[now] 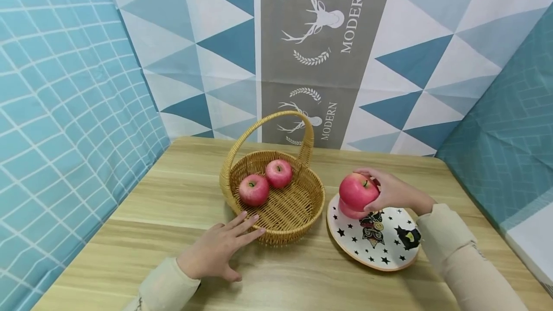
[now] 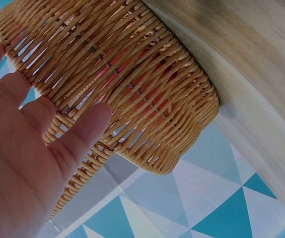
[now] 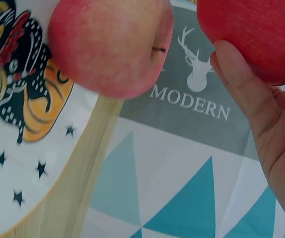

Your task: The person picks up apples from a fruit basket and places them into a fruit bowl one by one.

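Observation:
My right hand (image 1: 390, 191) holds a red apple (image 1: 356, 191) above a white plate (image 1: 365, 253) patterned with stars and cartoon figures. Beneath it, a second apple (image 1: 352, 212) rests on the plate, mostly hidden in the head view; the right wrist view shows this pinkish apple (image 3: 110, 47) apart from the held one (image 3: 261, 34). My left hand (image 1: 218, 248) has its fingers spread at the near rim of a wicker basket (image 1: 294, 212). In the left wrist view the thumb lies along the woven side (image 2: 142, 84). Two apples, one in front (image 1: 253, 190) and one behind (image 1: 279, 173), sit in the basket.
The basket's tall arched handle (image 1: 246, 133) rises above its rim. Wooden tabletop (image 1: 181, 200) surrounds the basket and plate. A patterned cloth (image 1: 224, 37) hangs behind the table, with blue checked cloth (image 1: 65, 109) at the left and teal cloth (image 1: 514, 124) at the right.

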A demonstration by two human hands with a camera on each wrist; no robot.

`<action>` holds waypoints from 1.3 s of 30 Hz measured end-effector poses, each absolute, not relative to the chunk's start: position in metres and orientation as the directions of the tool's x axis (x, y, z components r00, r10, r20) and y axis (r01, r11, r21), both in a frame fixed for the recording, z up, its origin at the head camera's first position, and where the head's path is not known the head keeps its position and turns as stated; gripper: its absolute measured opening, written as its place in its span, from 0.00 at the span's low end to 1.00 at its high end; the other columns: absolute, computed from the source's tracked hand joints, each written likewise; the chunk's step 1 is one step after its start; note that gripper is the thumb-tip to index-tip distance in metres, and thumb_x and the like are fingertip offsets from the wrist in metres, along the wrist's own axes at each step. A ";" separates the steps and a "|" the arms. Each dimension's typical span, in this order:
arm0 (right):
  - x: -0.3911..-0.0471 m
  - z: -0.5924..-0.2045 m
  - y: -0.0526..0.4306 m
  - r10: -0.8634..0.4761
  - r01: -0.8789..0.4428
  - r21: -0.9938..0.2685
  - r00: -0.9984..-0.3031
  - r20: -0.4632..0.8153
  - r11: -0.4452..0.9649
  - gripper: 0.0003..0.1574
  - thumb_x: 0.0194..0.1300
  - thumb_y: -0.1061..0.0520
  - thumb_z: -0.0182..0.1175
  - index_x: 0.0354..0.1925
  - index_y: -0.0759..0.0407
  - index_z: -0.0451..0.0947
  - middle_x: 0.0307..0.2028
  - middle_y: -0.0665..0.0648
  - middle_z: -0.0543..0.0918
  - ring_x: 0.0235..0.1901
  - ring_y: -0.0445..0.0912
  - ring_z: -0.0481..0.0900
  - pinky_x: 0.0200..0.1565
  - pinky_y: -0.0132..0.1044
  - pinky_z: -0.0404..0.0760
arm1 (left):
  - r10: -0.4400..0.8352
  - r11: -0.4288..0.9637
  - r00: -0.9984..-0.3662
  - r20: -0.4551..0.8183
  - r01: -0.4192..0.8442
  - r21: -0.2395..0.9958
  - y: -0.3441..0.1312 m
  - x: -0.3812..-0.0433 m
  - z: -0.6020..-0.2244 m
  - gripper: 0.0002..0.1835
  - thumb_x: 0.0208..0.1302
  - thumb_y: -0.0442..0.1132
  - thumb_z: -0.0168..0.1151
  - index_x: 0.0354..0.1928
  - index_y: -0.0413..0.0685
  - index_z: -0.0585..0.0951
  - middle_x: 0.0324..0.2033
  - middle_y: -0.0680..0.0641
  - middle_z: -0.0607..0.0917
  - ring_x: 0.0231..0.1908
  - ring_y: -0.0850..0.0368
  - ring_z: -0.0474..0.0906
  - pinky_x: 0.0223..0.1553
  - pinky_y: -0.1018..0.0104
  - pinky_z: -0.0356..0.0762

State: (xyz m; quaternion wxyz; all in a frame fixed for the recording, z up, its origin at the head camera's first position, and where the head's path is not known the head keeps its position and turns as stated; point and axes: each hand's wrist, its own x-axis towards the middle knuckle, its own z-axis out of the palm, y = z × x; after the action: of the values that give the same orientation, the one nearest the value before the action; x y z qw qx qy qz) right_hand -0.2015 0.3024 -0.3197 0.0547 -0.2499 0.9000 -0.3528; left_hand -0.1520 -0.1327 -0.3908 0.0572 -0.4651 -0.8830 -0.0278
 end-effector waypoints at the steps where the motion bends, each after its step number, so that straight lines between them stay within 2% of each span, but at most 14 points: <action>1: -0.200 -0.319 0.305 -0.489 -0.415 -0.659 -0.868 0.081 0.627 0.53 0.38 0.57 0.73 0.62 0.70 0.63 0.50 0.65 0.75 0.45 0.55 0.75 0.37 0.37 0.80 | 0.819 0.563 -0.558 0.132 0.826 -0.004 -0.132 -0.152 -0.391 0.55 0.35 0.60 0.77 0.69 0.49 0.67 0.68 0.40 0.65 0.66 0.39 0.62 0.41 0.47 0.77; 14: -0.188 -0.317 0.328 -0.461 -0.423 -0.651 -0.878 0.125 0.630 0.52 0.38 0.61 0.75 0.60 0.71 0.63 0.48 0.66 0.75 0.41 0.52 0.76 0.34 0.37 0.80 | 0.818 0.563 -0.558 0.142 0.826 0.001 -0.133 -0.151 -0.391 0.56 0.35 0.62 0.76 0.69 0.51 0.67 0.68 0.40 0.66 0.65 0.38 0.63 0.40 0.47 0.77; 19: -0.185 -0.318 0.336 -0.444 -0.428 -0.627 -0.885 0.142 0.651 0.51 0.38 0.63 0.75 0.60 0.71 0.64 0.47 0.66 0.75 0.38 0.50 0.77 0.34 0.37 0.80 | 0.813 0.565 -0.560 0.162 0.825 0.016 -0.132 -0.152 -0.391 0.54 0.40 0.71 0.67 0.69 0.52 0.67 0.68 0.40 0.66 0.65 0.38 0.63 0.39 0.47 0.77; 22: -0.184 -0.320 0.342 -0.432 -0.416 -0.625 -0.891 0.136 0.661 0.52 0.38 0.63 0.75 0.61 0.72 0.63 0.47 0.67 0.75 0.38 0.49 0.76 0.34 0.36 0.79 | 0.812 0.566 -0.561 0.163 0.824 0.016 -0.133 -0.152 -0.392 0.52 0.44 0.73 0.63 0.69 0.51 0.68 0.68 0.40 0.66 0.65 0.38 0.63 0.39 0.46 0.77; 27: -0.181 -0.325 0.352 -0.420 -0.400 -0.638 -0.898 0.129 0.658 0.52 0.39 0.64 0.74 0.61 0.74 0.61 0.48 0.68 0.74 0.38 0.45 0.76 0.33 0.36 0.80 | 0.810 0.569 -0.563 0.165 0.822 0.013 -0.133 -0.152 -0.396 0.50 0.46 0.70 0.64 0.69 0.52 0.67 0.69 0.42 0.65 0.65 0.39 0.62 0.40 0.44 0.76; 29: -0.180 -0.327 0.356 -0.415 -0.401 -0.641 -0.899 0.139 0.655 0.52 0.39 0.65 0.75 0.61 0.75 0.62 0.48 0.68 0.74 0.38 0.44 0.76 0.33 0.36 0.80 | 0.806 0.569 -0.561 0.187 0.822 0.013 -0.132 -0.152 -0.396 0.44 0.52 0.67 0.62 0.68 0.52 0.69 0.68 0.42 0.66 0.65 0.39 0.63 0.41 0.44 0.76; 34: -0.177 -0.333 0.366 -0.387 -0.382 -0.636 -0.912 0.139 0.670 0.52 0.40 0.64 0.75 0.61 0.75 0.61 0.48 0.70 0.74 0.40 0.52 0.76 0.33 0.36 0.80 | 0.783 0.576 -0.563 0.267 0.817 0.035 -0.130 -0.151 -0.395 0.23 0.72 0.51 0.48 0.65 0.54 0.73 0.66 0.44 0.70 0.63 0.40 0.67 0.44 0.46 0.75; 37: -0.174 -0.336 0.370 -0.357 -0.354 -0.628 -0.925 0.127 0.693 0.52 0.40 0.63 0.75 0.61 0.75 0.61 0.48 0.70 0.74 0.41 0.57 0.76 0.32 0.36 0.80 | 0.774 0.581 -0.564 0.288 0.813 0.030 -0.129 -0.150 -0.393 0.21 0.75 0.45 0.42 0.64 0.55 0.75 0.64 0.45 0.72 0.63 0.42 0.68 0.46 0.48 0.74; 39: -0.173 -0.338 0.372 -0.343 -0.344 -0.618 -0.931 0.125 0.707 0.51 0.41 0.62 0.75 0.61 0.75 0.61 0.48 0.71 0.74 0.40 0.57 0.77 0.32 0.37 0.80 | 0.777 0.583 -0.561 0.286 0.812 0.008 -0.128 -0.150 -0.392 0.21 0.74 0.43 0.43 0.64 0.55 0.75 0.64 0.45 0.72 0.62 0.42 0.69 0.46 0.49 0.74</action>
State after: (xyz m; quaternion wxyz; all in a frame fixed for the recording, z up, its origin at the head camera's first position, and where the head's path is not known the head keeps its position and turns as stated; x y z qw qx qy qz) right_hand -0.1732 0.3723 -0.3381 -0.0003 -0.1859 0.9240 -0.3343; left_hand -0.1501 -0.1284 -0.3925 0.1267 -0.4513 -0.8806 -0.0694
